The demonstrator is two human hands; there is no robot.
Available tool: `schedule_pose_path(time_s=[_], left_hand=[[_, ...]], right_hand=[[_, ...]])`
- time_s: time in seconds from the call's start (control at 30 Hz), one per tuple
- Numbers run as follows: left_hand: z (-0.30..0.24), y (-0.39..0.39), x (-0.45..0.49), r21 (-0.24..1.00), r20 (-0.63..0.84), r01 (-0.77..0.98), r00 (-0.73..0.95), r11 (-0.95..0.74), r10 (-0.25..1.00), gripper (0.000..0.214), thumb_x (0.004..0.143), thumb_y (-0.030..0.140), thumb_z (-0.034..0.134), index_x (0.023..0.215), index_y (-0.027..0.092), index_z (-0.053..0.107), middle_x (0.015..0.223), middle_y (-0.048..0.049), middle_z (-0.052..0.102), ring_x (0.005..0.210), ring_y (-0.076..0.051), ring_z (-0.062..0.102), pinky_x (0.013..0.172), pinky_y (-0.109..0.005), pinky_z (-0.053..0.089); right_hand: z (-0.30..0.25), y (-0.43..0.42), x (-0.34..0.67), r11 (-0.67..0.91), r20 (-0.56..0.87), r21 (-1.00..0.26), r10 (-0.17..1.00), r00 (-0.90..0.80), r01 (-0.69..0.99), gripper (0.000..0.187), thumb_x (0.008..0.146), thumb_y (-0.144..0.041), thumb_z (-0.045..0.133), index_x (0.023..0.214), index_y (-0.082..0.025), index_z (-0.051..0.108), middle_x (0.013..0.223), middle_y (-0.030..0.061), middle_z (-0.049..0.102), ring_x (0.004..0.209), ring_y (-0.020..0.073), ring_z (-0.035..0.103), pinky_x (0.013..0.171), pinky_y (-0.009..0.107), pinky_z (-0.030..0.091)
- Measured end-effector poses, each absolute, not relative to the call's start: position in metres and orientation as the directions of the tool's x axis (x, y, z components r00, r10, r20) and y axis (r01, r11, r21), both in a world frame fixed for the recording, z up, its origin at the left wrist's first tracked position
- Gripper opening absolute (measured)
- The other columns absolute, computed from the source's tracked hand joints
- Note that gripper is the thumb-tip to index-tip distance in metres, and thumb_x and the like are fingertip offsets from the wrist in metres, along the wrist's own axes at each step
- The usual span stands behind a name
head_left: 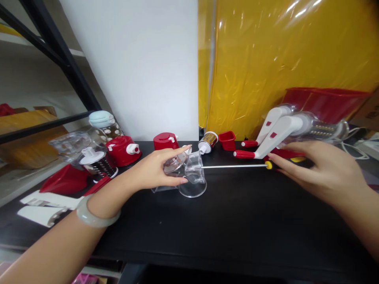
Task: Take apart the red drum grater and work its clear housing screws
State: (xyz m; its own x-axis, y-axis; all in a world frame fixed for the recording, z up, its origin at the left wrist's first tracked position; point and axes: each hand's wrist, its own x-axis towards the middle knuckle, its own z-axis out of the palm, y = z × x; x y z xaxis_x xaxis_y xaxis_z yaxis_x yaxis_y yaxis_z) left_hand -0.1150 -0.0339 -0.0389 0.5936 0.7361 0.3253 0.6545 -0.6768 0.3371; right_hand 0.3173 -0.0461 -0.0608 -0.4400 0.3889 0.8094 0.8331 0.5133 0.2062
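Observation:
My left hand (156, 169), with a pale bangle on the wrist, is wrapped round a clear plastic grater housing (191, 175) lying on its side on the black table (225, 225). A thin metal rod with a yellow tip (237, 166) sticks out of the housing to the right. My right hand (314, 167) reaches to that yellow tip, its fingers together around the rod's end. Just behind it lie two white crank handles with red grips (274, 136), fitted to clear drum housings.
On the left of the table lie red bases (122, 150), a clear housing (71, 144), a grating drum (97, 163) and white flat parts (44, 207). A red cup (227, 140), a metal drum (208, 141) and a red bin (325, 102) stand by the yellow sheet.

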Motion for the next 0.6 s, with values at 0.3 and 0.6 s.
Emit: schedule_pose_path(time_s=[0.3, 0.6], left_hand=[[-0.038, -0.035, -0.115, 0.33, 0.327, 0.659, 0.592, -0.676, 0.737, 0.089, 0.079, 0.053, 0.08, 0.156, 0.024, 0.046, 0.141, -0.0132, 0.066, 0.125, -0.03, 0.066, 0.109, -0.045, 0.05], [-0.039, -0.032, -0.116, 0.325, 0.337, 0.652, 0.597, -0.685, 0.728, 0.091, 0.079, 0.053, 0.081, 0.157, 0.024, 0.044, 0.144, -0.0133, 0.064, 0.125, -0.03, 0.066, 0.108, -0.045, 0.051]], right_hand=[[-0.054, -0.057, 0.309, 0.272, 0.733, 0.596, 0.201, -0.65, 0.756, 0.044, 0.089, -0.055, 0.066, 0.109, -0.016, 0.07, 0.068, 0.0049, 0.064, 0.063, 0.0229, 0.06, 0.048, 0.034, 0.034], [-0.049, -0.047, 0.325, 0.472, 0.708, 0.513, 0.24, -0.664, 0.717, 0.028, 0.093, -0.031, 0.06, 0.117, -0.018, 0.067, 0.101, 0.0176, 0.063, 0.088, 0.0324, 0.059, 0.072, 0.046, 0.051]])
